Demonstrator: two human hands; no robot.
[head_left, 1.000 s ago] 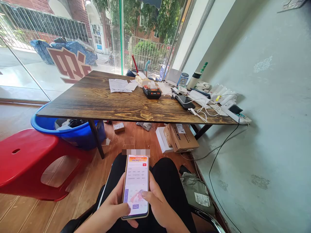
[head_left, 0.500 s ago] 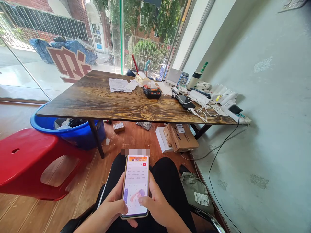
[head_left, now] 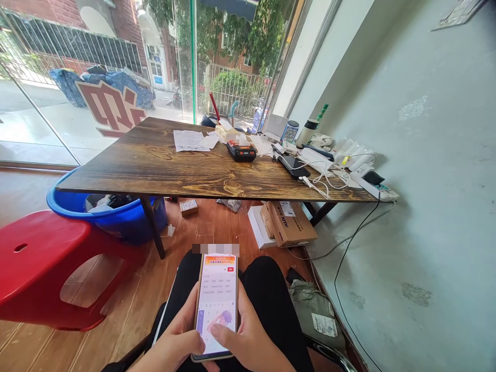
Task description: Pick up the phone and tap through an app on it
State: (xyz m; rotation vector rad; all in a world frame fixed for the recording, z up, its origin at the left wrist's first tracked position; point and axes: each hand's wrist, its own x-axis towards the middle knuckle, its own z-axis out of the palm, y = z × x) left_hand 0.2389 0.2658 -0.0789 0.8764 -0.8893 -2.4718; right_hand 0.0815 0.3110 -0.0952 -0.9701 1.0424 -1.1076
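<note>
A smartphone [head_left: 217, 297] with a lit screen is held upright over my lap, between both hands. My left hand [head_left: 185, 328] grips its left edge, with the thumb near the lower left corner of the screen. Around the right edge wraps my right hand [head_left: 246, 330], its thumb over the lower middle of the screen, on the keypad area. Lines of small text fill the upper screen under an orange banner. The fingers behind the phone are mostly hidden.
Ahead stands a dark wooden table [head_left: 155, 165] bearing papers [head_left: 189, 140], a black-and-orange device [head_left: 241, 150], a second phone [head_left: 293, 166] and white cables. Cardboard boxes [head_left: 291, 225] lie beneath it. A red stool [head_left: 42, 258] and a blue tub [head_left: 116, 222] are at left.
My right thumb has moved left and slightly down across the lower screen. The whole view has shifted a little, so the table and phone appear lower. Both hands still hold the smartphone.
</note>
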